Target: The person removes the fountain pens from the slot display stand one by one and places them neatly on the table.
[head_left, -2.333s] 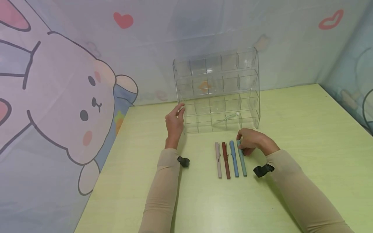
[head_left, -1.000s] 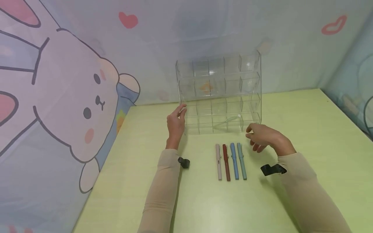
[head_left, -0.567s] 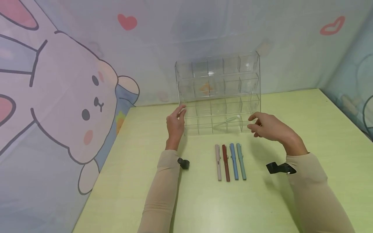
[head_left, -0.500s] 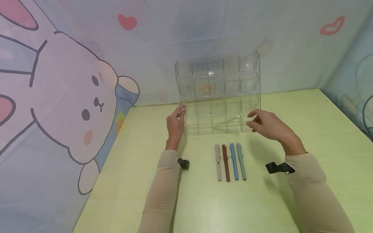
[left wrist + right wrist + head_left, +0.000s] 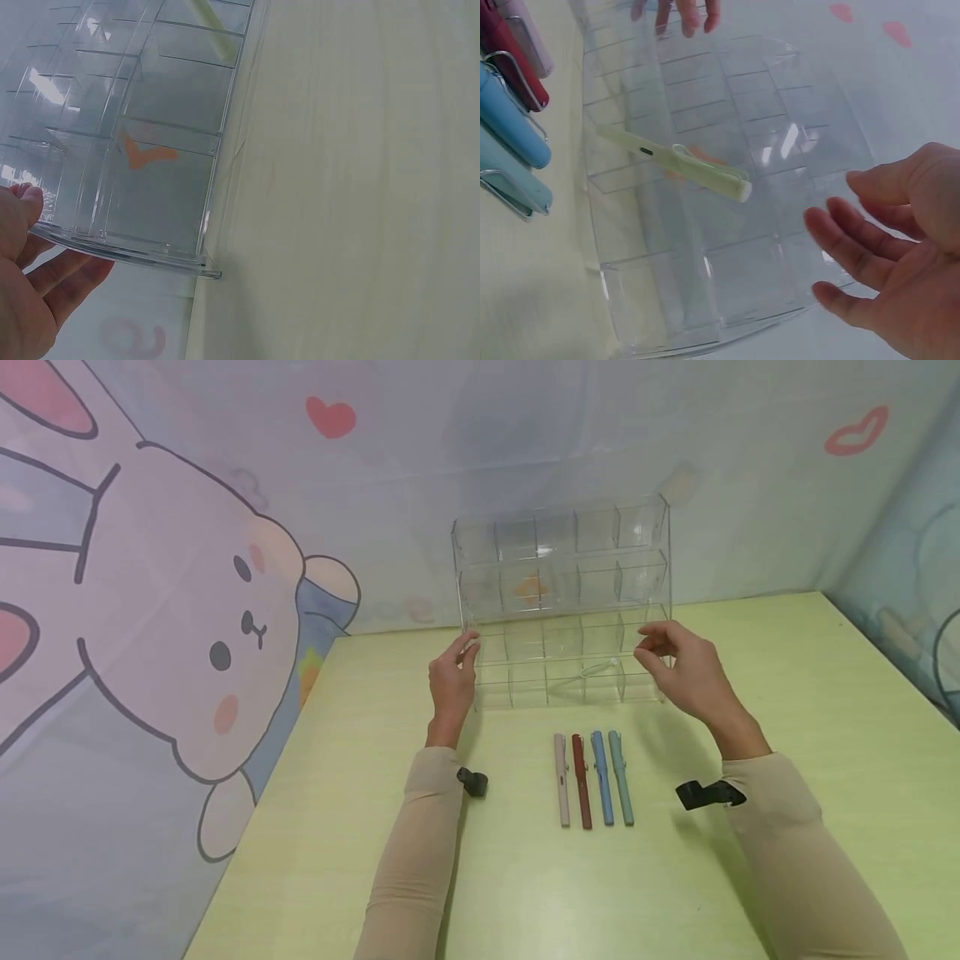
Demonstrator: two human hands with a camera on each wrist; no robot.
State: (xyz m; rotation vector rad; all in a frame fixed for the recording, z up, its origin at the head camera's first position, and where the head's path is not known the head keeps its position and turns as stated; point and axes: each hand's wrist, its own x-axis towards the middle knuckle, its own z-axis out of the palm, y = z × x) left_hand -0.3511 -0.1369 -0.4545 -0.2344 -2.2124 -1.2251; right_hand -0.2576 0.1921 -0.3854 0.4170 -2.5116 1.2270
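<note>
A clear acrylic organizer (image 5: 558, 577) with several rows of compartments stands at the back of the green table (image 5: 525, 877). One pale green pen (image 5: 675, 161) lies in its bottom row. My left hand (image 5: 452, 672) holds the organizer's left side wall, thumb on one face and fingers on the other (image 5: 67, 277). My right hand (image 5: 678, 664) hovers by the organizer's right side with fingers spread (image 5: 840, 232), holding nothing. In front lie a pink pen (image 5: 561, 777), a dark red pen (image 5: 581, 781), a blue pen (image 5: 602, 777) and a grey-green pen (image 5: 621, 777), side by side.
A curtain with a cartoon rabbit (image 5: 187, 610) hangs along the left and back of the table. The table's right edge (image 5: 892, 652) meets another curtain. Black wrist straps (image 5: 705, 793) sit on both sleeves.
My right hand left the grey-green pen, rose and moved back to the organizer's right side. The left hand and the four pens stayed put.
</note>
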